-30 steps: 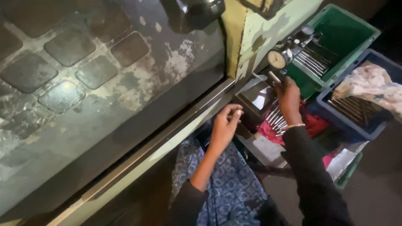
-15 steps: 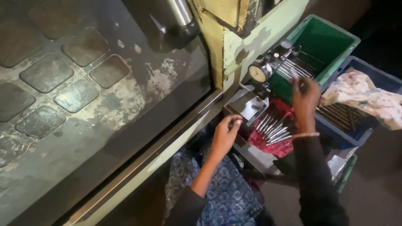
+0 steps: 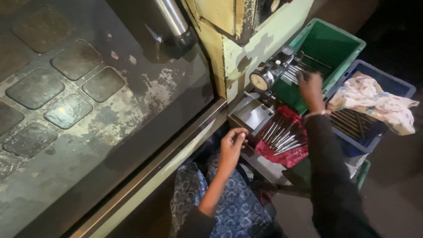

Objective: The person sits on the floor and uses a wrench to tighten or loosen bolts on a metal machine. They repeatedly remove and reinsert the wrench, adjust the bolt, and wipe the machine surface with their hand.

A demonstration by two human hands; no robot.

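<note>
My left hand hovers with curled fingers just below a small metal tray, at the machine's lower edge. I see nothing in it. My right hand, in a dark sleeve, reaches over a row of thin metal rods at the near rim of a green bin. Its fingers touch or hover on the rods, and the grip is hidden. A round dial gauge stands just left of that hand. More metal rods lie on a red cloth between my hands.
A blue bin on the right holds more rods under a floral cloth. The pale green machine body and its dark worn panel fill the left. My patterned lap is below.
My right hand has moved from the dial gauge and the rods on the red cloth up to the green bin's rods. My left hand stays by the metal tray.
</note>
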